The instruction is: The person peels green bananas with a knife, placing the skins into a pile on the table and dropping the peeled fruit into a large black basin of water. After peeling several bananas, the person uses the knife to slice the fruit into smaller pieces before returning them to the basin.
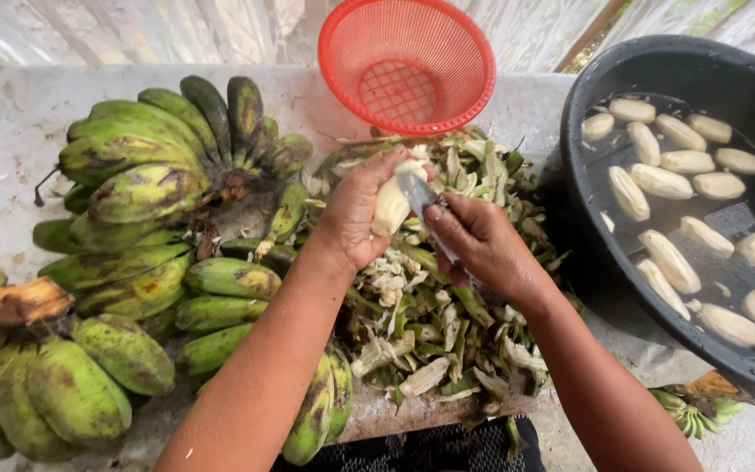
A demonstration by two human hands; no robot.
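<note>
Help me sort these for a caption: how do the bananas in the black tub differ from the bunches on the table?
The tub bananas are peeled, pale cream and single; the green banana bunches keep blotched green skins and stay joined at stalks. The tub bananas sit in water inside the black tub; the bunches lie dry on the table. Both look like the same short, plump kind.

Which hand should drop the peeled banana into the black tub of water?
Probably the left hand: it already holds the peeled banana. The right hand is nearer the black tub, but it is busy gripping the knife.
</note>
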